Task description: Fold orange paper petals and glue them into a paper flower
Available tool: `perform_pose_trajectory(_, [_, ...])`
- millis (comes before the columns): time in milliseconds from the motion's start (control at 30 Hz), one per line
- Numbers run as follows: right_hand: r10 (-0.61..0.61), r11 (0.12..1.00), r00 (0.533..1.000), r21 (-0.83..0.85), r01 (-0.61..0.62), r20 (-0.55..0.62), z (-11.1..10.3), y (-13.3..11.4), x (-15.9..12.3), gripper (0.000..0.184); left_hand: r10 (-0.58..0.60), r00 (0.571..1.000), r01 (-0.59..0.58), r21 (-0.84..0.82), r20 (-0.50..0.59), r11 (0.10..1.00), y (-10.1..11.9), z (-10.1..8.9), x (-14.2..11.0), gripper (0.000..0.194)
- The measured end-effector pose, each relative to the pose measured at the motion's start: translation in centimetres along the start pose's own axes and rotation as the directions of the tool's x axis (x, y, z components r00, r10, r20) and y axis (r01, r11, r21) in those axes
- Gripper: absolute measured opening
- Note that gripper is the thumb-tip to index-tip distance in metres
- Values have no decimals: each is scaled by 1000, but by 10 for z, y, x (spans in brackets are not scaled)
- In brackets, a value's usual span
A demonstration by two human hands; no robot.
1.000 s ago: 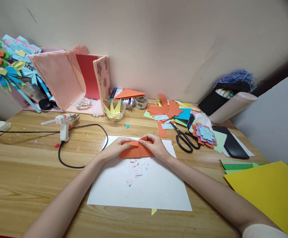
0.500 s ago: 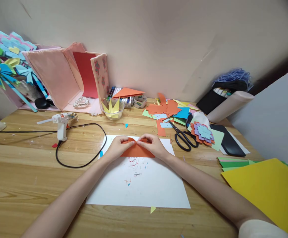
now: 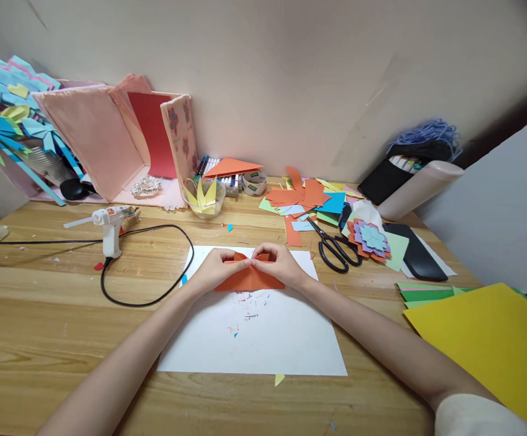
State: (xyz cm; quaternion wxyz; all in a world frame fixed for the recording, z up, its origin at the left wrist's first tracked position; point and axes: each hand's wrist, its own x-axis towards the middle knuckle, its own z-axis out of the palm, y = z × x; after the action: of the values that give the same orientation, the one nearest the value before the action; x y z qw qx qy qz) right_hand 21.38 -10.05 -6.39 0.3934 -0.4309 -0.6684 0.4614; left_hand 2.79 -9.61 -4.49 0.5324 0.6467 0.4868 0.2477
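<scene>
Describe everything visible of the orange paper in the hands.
The orange paper looks matte and plain, with a nearly straight lower edge and what seems a faint upright crease mid-width. Its upper part is bent or folded. The left hand and right hand pinch it, thumbs near the middle, hiding parts of it. It sits over the far part of the white sheet.

Head-worn view, looking down, over desk [image 3: 40, 339]
</scene>
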Motion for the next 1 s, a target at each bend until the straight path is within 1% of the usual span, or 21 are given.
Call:
perform_pose_trajectory(100, [3, 1000, 1000, 4, -3, 5, 0, 0, 0, 12, -8, 1000, 8, -18, 1, 1000, 0, 1, -1, 37])
perform_pose_trajectory(200, [19, 999, 1000, -31, -19, -4, -1, -1, -1, 14, 29, 1000, -28, -39, 8, 999, -1, 0, -1, 34])
perform_pose_trajectory(300, [27, 998, 1000, -62, -27, -11, -2, -2, -1, 15, 34, 999, -34, -39, -11, 999, -3, 1, 0, 34])
perform_pose_trajectory(433, [7, 999, 1000, -49, -6, 17, -3, -3, -1, 13, 32, 999, -34, -48, -38, 998, -5, 4, 2, 36])
perform_pose_trajectory(567, [-3, 998, 1000, -65, 4, 16, -3, -3, -1, 13, 47, 996, -49, -24, -74, 999, -4, 7, 3, 36])
perform_pose_trajectory(633, [-8, 998, 1000, -67, 9, 17, -2, -4, -1, 15, 57, 996, -59, -32, -71, 998, -3, 7, 2, 34])
perform_pose_trajectory(733, [-2, 998, 1000, -59, 3, 28, -2, -4, -1, 17, 55, 996, -61, -84, -63, 995, 0, 6, 1, 31])
perform_pose_trajectory(900, [55, 998, 998, 11, -55, 2, -1, -2, -1, 21, -7, 995, -11, -186, -96, 982, 2, 5, 0, 30])
perform_pose_trajectory(1000, [64, 998, 998, 25, -64, -9, -2, 0, 0, 23, 8, 992, -30, -169, -127, 985, 2, 6, 1, 36])
